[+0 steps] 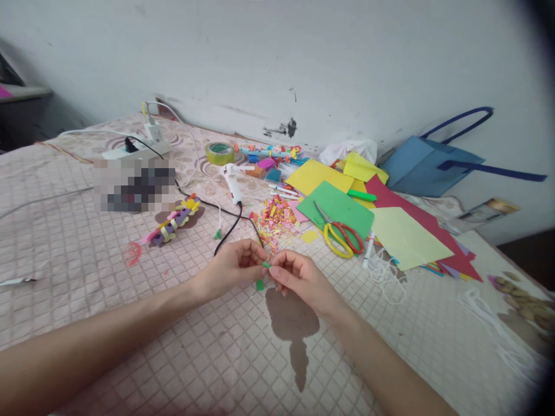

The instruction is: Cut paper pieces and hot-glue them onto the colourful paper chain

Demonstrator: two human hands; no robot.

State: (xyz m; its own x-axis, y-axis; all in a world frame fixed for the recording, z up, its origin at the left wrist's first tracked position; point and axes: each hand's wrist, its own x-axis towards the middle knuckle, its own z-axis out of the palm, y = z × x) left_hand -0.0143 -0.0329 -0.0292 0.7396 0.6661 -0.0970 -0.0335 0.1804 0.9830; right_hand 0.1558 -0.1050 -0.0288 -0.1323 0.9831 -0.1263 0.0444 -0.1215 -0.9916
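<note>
Between the fingertips of my left hand [243, 261] and my right hand [299, 276] is a small green strip [266, 265], probably paper; both hands pinch it. Just below my left fingertips, a small green paper piece [259, 285] lies on the tablecloth. A brown cut-out shape [292, 320] with a wide top and a narrow stem lies under and in front of my right hand. Beyond my hands is a heap of tiny colored paper scraps [277, 222]. A white string with a green tassel [217, 233] rests to the left.
A white glue gun [232, 184] with a black cord stands behind my hands. Scissors [340, 234] lie on green paper [333, 202], beside white string [385, 274]. A decorated purple-and-yellow piece [173, 222], tape roll [219, 152], power strip [139, 151] and blue bag [429, 164] are around.
</note>
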